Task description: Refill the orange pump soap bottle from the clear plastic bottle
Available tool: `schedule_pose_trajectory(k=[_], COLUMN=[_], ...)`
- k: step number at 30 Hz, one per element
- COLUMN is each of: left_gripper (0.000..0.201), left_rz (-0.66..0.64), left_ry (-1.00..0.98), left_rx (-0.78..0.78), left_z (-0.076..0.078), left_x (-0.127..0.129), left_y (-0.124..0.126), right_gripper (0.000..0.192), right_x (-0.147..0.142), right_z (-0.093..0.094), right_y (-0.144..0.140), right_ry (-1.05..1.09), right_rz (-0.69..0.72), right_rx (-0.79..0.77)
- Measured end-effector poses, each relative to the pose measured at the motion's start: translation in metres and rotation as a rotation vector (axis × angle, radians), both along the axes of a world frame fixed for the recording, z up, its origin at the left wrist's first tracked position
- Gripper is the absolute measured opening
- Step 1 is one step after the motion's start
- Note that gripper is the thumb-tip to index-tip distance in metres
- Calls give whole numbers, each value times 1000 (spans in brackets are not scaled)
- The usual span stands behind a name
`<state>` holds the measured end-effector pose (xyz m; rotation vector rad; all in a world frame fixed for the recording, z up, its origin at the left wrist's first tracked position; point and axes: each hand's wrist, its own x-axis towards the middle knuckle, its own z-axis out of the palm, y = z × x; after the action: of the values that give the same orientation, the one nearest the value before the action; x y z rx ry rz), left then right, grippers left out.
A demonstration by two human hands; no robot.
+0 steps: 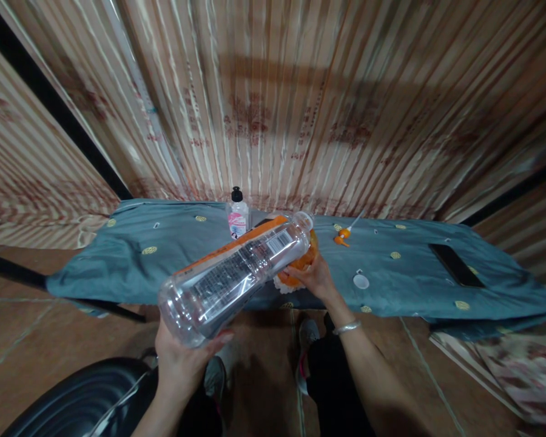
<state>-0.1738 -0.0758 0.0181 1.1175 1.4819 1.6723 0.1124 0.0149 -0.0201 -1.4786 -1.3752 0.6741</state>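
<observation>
My left hand [182, 364] grips the base of a clear plastic bottle [236, 273] with an orange-edged label, tilted so its open mouth points up and to the right. My right hand [316, 276] rests at the near edge of the cloth-covered table [141, 267] and holds an orange object [300, 267] under the bottle's neck; most of that object is hidden by the bottle. A silver bangle sits on my right wrist.
A small bottle with a black cap and pink label [237, 215] stands at the table's back. An orange nozzle cap [343, 235], a white round cap [361, 280] and a black phone [455, 265] lie to the right. A black chair [73, 400] is at lower left.
</observation>
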Motion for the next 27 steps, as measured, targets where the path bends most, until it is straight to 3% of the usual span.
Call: schedule_pose_trajectory(k=[7,12,15,22,27], left_gripper=[77,80,78,80,77], left_rz=[-48,-52,-1,-37,-40], left_ry=[76,43,61,50,68], left_rx=[6,-68,-67,-75,-57], left_z=[0,2,2,3,3], left_x=[-6,-2,0,-2,-3], left_y=[3,0,-1,1,2], right_gripper=[81,114,123,120,100], right_x=[0,-1,0,5,4], right_z=[7,11,10,7,11], right_y=[-4,-8,-9,-10,-12], right_ry=[-8,57,66,53,-9], right_rz=[22,48,59,63,59], right_rx=[-3,8,28,43,75])
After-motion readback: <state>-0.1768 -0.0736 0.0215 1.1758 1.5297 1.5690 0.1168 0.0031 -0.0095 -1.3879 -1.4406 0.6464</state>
